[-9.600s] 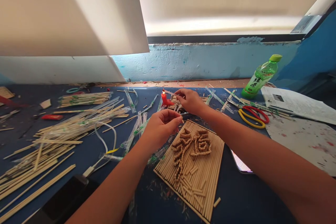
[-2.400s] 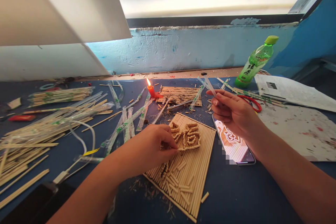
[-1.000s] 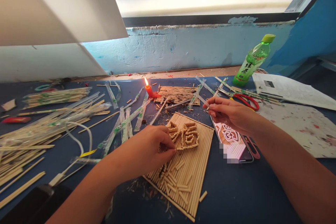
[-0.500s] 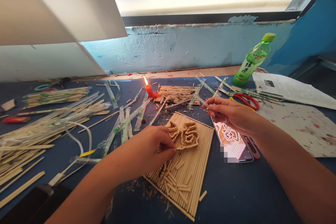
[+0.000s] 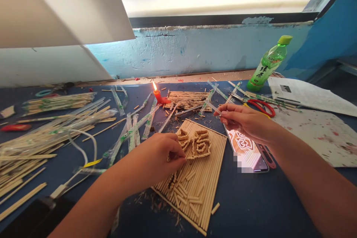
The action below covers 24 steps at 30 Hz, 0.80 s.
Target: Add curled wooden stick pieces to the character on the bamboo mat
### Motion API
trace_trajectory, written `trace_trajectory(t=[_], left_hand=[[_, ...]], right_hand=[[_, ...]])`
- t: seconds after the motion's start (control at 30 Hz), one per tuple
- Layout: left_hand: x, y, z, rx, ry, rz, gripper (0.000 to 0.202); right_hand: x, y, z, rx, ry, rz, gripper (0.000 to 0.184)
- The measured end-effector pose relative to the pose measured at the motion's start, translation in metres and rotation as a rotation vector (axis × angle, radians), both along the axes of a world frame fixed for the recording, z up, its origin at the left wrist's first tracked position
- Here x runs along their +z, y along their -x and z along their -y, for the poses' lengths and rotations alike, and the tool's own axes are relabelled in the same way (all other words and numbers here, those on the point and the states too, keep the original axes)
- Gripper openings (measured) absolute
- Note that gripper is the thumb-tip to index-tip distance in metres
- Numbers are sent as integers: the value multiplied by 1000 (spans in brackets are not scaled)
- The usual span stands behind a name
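My left hand (image 5: 164, 156) is over a mat of wooden sticks (image 5: 214, 171), thumb and fingers pinched together. Whatever lies between the fingertips is hidden. Beside them, short wooden pieces stand upright on the mat in raised outlines (image 5: 201, 145), partly covered by the hand. Several loose cut pieces (image 5: 184, 193) lie on its lower part. My right hand (image 5: 240, 119) pinches a translucent glue stick (image 5: 213, 108), which points up and left toward the back of the table. Below that hand, a phone (image 5: 245, 147) shows a picture of a similar outline.
A lit red candle (image 5: 157, 95) burns at the back, near a smaller stick panel (image 5: 189, 100). Scissors (image 5: 260, 107), a green bottle (image 5: 269, 65) and papers (image 5: 312, 93) are on the right. Bundled sticks (image 5: 60, 102), plastic wrappers (image 5: 132, 134) and a white cable (image 5: 80, 148) lie left.
Almost nothing differs. Both hands keep their places and grips; the whole view has shifted very slightly.
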<state>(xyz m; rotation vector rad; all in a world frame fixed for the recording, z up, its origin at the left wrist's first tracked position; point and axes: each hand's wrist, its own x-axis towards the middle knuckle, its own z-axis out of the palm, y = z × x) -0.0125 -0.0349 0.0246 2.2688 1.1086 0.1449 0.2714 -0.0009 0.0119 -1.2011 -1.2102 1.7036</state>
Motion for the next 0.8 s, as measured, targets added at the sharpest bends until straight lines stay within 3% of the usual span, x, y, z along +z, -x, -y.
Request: trace_trajectory(t=[0.33, 0.8], left_hand=[[1, -4, -1, -121, -112, 45, 21], [2, -6, 0, -113, -86, 37, 25]], right_hand=[[0, 1, 0, 0, -19, 28, 19], [0, 1, 0, 5, -41, 54, 17]])
